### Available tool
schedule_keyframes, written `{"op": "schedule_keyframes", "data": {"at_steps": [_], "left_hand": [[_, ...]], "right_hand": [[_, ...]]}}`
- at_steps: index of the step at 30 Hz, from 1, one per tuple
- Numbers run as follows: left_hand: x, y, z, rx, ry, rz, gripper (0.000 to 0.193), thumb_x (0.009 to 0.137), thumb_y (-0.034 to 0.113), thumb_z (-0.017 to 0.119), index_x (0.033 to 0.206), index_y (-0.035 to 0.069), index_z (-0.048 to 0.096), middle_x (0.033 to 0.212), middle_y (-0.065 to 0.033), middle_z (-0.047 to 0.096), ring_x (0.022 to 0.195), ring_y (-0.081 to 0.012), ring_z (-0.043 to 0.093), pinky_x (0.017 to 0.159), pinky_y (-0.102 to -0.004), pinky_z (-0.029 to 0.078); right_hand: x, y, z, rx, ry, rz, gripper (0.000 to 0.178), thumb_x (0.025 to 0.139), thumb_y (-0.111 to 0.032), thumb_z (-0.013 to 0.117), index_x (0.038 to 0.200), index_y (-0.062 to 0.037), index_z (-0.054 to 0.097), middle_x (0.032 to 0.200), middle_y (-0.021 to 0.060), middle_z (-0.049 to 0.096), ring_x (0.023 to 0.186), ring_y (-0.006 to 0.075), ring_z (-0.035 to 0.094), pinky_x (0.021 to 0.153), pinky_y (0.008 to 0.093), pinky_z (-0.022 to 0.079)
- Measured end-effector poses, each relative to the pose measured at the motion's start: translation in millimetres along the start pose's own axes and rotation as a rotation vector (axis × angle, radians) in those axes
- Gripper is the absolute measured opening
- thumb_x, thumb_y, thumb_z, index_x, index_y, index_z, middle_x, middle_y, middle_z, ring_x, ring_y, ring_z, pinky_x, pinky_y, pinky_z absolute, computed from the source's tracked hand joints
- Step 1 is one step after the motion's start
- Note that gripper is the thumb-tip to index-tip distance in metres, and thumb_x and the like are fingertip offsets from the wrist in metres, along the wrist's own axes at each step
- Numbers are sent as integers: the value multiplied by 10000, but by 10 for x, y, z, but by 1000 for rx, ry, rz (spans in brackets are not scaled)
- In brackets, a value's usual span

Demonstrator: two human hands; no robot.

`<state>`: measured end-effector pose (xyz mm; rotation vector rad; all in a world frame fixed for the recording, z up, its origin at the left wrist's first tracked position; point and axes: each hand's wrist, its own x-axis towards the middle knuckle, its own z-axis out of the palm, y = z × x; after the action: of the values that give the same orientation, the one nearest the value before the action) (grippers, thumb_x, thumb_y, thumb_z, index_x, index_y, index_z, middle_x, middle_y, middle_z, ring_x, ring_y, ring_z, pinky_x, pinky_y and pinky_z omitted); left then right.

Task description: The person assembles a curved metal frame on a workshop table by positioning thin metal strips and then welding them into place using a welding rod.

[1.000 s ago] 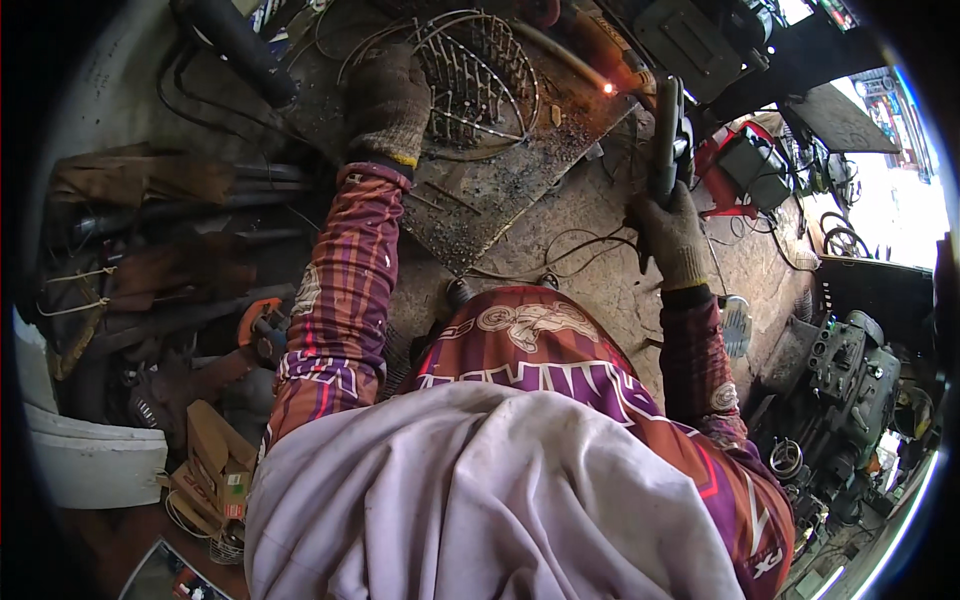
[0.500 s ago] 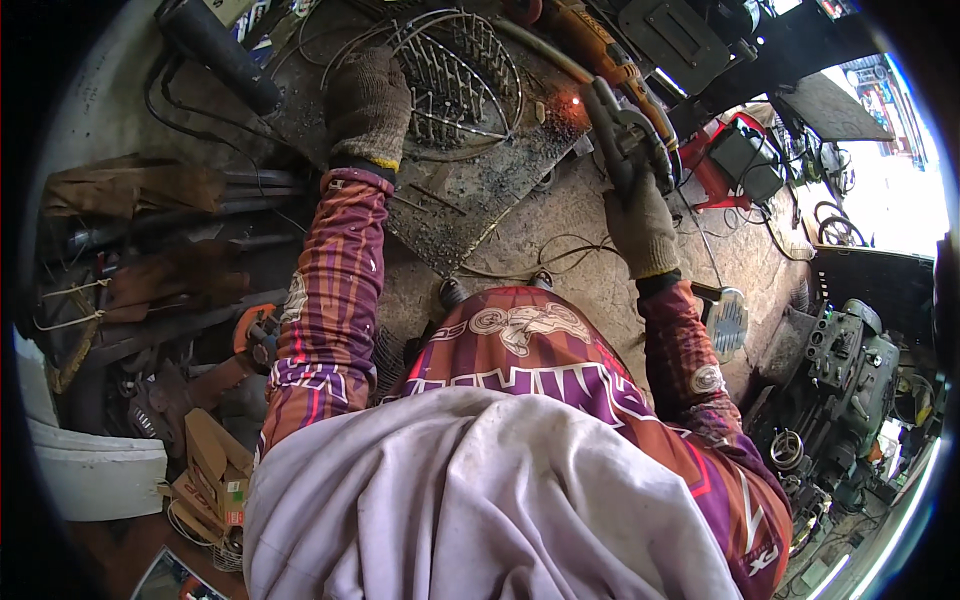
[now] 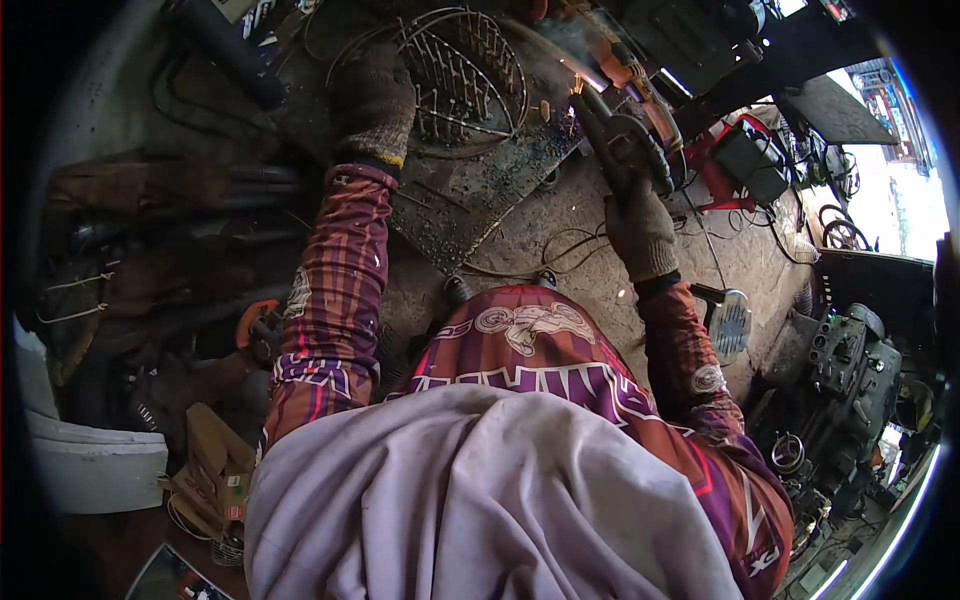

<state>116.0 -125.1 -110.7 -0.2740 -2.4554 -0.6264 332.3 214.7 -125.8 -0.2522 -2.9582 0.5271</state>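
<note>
L hand (image 3: 372,105), gloved, at L side of round wire frame (image 3: 462,88) w/ rows of short spikes; can't tell if fingers grip it. R hand (image 3: 640,230), also gloved, closed on dark tool (image 3: 622,140), bright spark (image 3: 577,86) at tip. Frame's on gritty worktop (image 3: 468,232), thin rods (image 3: 442,196) nr its corner. Just beyond dark tool: orange power tool (image 3: 628,68). Far R: grey machine (image 3: 850,375).

1. Room opens above the grit-strewn grey metal plate (image 3: 440,230), between the grey-gloved left hand (image 3: 373,105) and grey-gloved right hand (image 3: 641,228).
2. The round, spiky steel-wire frame (image 3: 472,95) blocks the left hand's way rightward.
3. Bright orange sparks (image 3: 577,86) bar the dark hand-held tool's (image 3: 638,145) tip; an orange power tool (image 3: 630,73) crowds its far side.
</note>
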Motion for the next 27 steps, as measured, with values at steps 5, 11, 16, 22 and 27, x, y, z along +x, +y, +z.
{"op": "schedule_keyframes", "data": {"at_steps": [5, 11, 16, 22, 27], "left_hand": [[-4, 111, -59, 80, 16, 41, 168, 954, 251, 672, 988, 102, 742, 926, -190, 738, 876, -418, 706, 768, -507, 563], [-49, 117, -72, 61, 36, 81, 171, 959, 245, 662, 985, 95, 739, 930, -187, 736, 882, -413, 706, 777, -505, 562], [-20, 77, -62, 48, 56, 93, 173, 964, 241, 654, 981, 89, 735, 934, -185, 734, 886, -409, 705, 786, -503, 561], [2, 80, -5, 26, 64, 123, 177, 970, 236, 643, 978, 82, 732, 939, -183, 732, 891, -405, 705, 795, -501, 559], [11, -19, 20, 22, 97, 145, 181, 974, 232, 635, 974, 77, 729, 943, -180, 730, 895, -401, 705, 804, -499, 558]], "right_hand": [[-162, -51, -45, 0, 151, -156, 447, 933, -234, 700, 1302, -48, 528, 1009, 210, 677, 838, 417, 690, 710, 497, 577], [-105, -19, -80, -57, 131, -325, 355, 950, -188, 663, 1281, -102, 567, 1066, 188, 666, 931, 419, 685, 747, 503, 570], [-107, 128, -4, -4, 128, -206, 380, 949, -211, 681, 1253, -32, 540, 1090, 233, 671, 922, 448, 684, 747, 493, 578], [-25, 232, -113, -90, 208, -440, 436, 921, -138, 686, 1314, -11, 544, 1225, 245, 584, 1044, 411, 637, 859, 457, 547], [416, 65, -791, -97, 245, -342, 339, 972, -92, 625, 1302, -47, 563, 1170, 169, 606, 928, 335, 643, 766, 432, 548]]}}
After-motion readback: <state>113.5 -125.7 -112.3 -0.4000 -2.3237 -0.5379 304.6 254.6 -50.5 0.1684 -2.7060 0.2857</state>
